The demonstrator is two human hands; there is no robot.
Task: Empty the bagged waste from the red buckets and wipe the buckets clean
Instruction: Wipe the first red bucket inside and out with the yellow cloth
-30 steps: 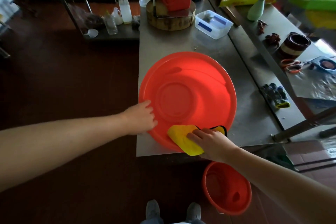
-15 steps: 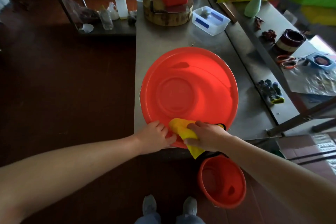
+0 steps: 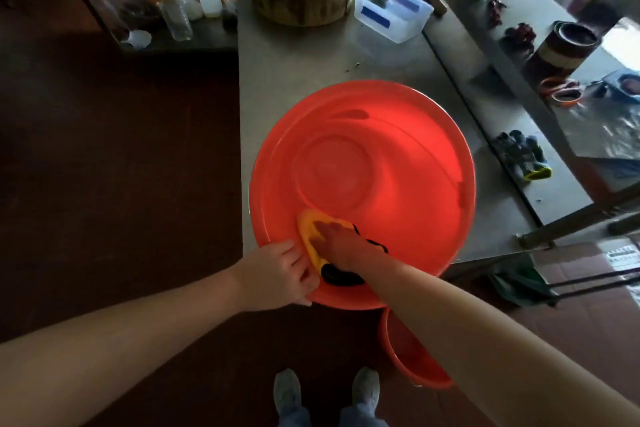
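A wide red basin [image 3: 381, 163] sits on the steel table [image 3: 294, 66], its near rim hanging over the table's front edge. My left hand [image 3: 277, 274] grips that near-left rim, fingers curled over it. Inside the basin, my right hand [image 3: 337, 243] presses a yellow cloth with black trim [image 3: 310, 229] flat against the near-left inner wall. A smaller red bucket [image 3: 412, 354] stands on the floor below, partly hidden by my right forearm.
At the table's far end are a round wooden block [image 3: 301, 0] and a clear plastic box [image 3: 391, 11]. A side bench to the right holds dark gloves [image 3: 519, 156], scissors [image 3: 561, 90] and a brown pot [image 3: 564, 45]. My shoes [image 3: 325, 392] are at the bottom.
My right hand has slid the cloth from the near rim into the basin and leftward along the wall. My left hand has moved along the rim toward me and now grips it.
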